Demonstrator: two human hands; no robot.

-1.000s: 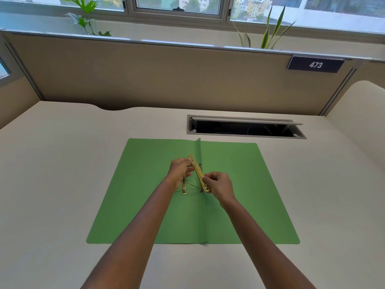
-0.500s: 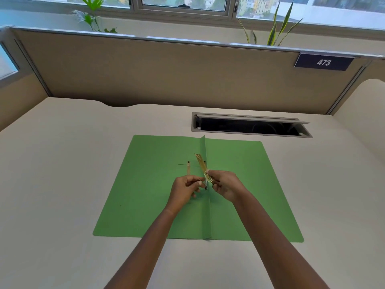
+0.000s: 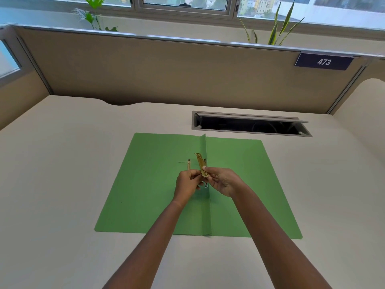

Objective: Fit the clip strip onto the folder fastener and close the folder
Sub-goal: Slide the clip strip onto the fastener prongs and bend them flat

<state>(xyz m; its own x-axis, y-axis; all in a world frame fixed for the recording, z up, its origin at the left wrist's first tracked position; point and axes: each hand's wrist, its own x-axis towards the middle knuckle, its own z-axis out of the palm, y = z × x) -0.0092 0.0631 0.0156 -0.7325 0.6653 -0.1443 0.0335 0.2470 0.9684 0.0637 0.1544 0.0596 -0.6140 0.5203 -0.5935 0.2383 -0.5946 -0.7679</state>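
Note:
A green folder point(image 3: 150, 184) lies open and flat on the desk, its spine fold raised down the middle. My right hand point(image 3: 224, 181) pinches the near end of a gold clip strip point(image 3: 200, 162), which slants up and away over the spine. One fastener prong point(image 3: 189, 165) stands free on the left leaf, just left of the strip. My left hand point(image 3: 186, 183) is closed on the near fastener prong beside the strip's lower end; that prong is mostly hidden by the fingers.
A beige desk point(image 3: 62, 195) carries the folder. An open cable tray slot point(image 3: 250, 125) sits beyond the folder at the back right. A partition wall point(image 3: 166, 74) with a "473" plate point(image 3: 324, 61) closes the back; the desk's right side rises into another panel.
My left hand left the strip's far end and came down to the near prong. My right hand still holds the strip, now tilted more upright. The far prong is uncovered.

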